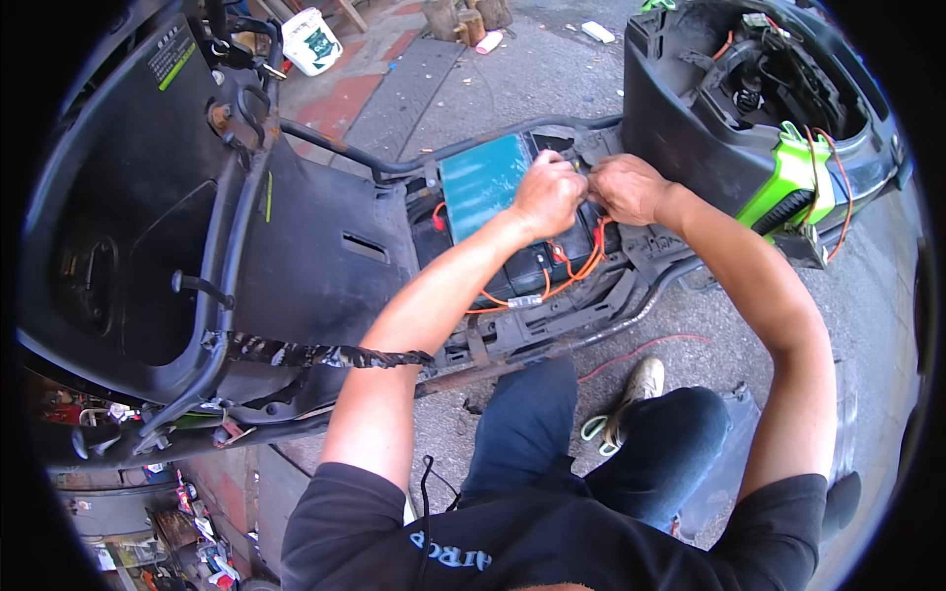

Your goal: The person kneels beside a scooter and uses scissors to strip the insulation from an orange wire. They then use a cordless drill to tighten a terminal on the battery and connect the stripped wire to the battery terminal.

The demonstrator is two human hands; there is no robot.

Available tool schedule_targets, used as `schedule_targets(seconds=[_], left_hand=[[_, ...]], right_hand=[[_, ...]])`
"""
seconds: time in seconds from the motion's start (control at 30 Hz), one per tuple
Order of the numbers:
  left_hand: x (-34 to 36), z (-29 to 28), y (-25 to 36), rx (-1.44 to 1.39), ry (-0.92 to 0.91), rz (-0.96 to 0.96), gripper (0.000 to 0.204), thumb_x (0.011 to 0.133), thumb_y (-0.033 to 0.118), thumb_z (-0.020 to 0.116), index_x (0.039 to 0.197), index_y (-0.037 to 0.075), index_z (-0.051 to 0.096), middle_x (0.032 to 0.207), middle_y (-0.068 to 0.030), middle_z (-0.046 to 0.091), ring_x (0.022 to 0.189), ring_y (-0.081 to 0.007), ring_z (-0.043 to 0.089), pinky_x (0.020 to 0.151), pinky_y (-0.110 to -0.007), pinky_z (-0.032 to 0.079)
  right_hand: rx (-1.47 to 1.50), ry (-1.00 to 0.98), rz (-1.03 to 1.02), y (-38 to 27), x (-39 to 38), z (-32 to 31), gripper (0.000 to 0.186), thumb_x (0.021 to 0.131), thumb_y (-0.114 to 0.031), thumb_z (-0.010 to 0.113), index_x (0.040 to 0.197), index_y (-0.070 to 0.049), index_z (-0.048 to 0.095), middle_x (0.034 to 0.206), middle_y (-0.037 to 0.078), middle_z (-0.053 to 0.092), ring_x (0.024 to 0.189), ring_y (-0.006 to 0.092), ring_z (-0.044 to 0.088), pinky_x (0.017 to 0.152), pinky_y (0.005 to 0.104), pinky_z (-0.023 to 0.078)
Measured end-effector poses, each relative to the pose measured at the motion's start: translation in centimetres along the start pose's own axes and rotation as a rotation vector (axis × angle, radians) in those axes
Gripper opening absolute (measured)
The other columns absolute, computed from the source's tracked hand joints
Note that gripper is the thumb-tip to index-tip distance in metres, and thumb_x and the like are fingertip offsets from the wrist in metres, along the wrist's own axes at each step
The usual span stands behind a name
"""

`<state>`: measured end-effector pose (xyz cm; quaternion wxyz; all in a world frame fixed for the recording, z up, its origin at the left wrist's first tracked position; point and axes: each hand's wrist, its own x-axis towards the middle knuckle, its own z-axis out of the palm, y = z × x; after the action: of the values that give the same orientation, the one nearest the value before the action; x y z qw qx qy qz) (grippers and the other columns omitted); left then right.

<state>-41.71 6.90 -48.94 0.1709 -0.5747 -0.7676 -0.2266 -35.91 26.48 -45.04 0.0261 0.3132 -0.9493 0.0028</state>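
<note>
Over the battery bay of a stripped electric scooter, my two hands are close together. My left hand (550,195) is a closed fist with the fingers bent, at the right edge of a teal panel (480,182) lying on the black batteries (512,274). Fingertips pinched, my right hand (632,187) almost meets the left one. Whatever is between the fingers is too small or hidden to make out. Orange wires (588,264) with red terminal ends run just below the hands, and a clear connector (524,301) sits on them at the bay's near edge.
The scooter's black front panel (128,227) rises at left, its black and green rear body (680,108) at right. A wrapped cable bundle (325,353) crosses near my left forearm. Green-handled tool (594,428) and red wire (645,347) lie on the ground. A white bucket (311,42) stands behind.
</note>
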Motion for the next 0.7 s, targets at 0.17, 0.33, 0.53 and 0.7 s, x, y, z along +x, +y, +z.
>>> schedule_targets(seconds=[0.17,0.33,0.53,0.7], left_hand=[[0.1,-0.2,-0.2,-0.040,0.095,0.025,0.006,0.071,0.006,0.072,0.069,0.008,0.066,0.071,-0.0086,0.066,0.078,-0.0273,0.065,0.092,-0.043,0.047],[1.0,-0.4,-0.2,0.072,0.091,0.142,0.009,0.065,0.009,0.071,0.067,0.009,0.062,0.069,-0.0069,0.063,0.077,-0.0266,0.064,0.092,-0.044,0.048],[2.5,-1.0,-0.2,0.231,-0.080,0.382,0.007,0.073,0.016,0.064,0.072,0.009,0.063,0.071,-0.0037,0.062,0.082,-0.0222,0.060,0.095,-0.042,0.047],[2.9,-1.0,1.9,0.068,-0.011,-0.192,0.015,0.072,0.004,0.067,0.087,0.001,0.063,0.093,-0.0158,0.064,0.096,-0.0357,0.060,0.093,-0.046,0.047]], right_hand=[[0.506,-0.057,0.496,-0.2,0.5,0.7,0.022,0.085,-0.019,0.067,0.088,0.001,0.076,0.087,0.027,0.071,0.085,0.0375,0.073,0.080,0.0455,0.057],[1.298,-0.123,0.961,1.3,2.0,2.9,0.018,0.084,-0.013,0.061,0.076,0.000,0.069,0.066,0.009,0.062,0.051,0.0202,0.055,0.054,0.0417,0.049],[1.531,-0.168,1.137,1.8,1.5,4.1,0.015,0.085,-0.013,0.058,0.070,-0.009,0.062,0.060,0.001,0.052,0.042,0.0119,0.040,0.054,0.0368,0.044],[1.461,-0.098,1.061,1.3,2.1,5.0,0.016,0.085,-0.015,0.060,0.075,-0.006,0.069,0.065,0.004,0.059,0.056,0.0166,0.054,0.056,0.0382,0.047]])
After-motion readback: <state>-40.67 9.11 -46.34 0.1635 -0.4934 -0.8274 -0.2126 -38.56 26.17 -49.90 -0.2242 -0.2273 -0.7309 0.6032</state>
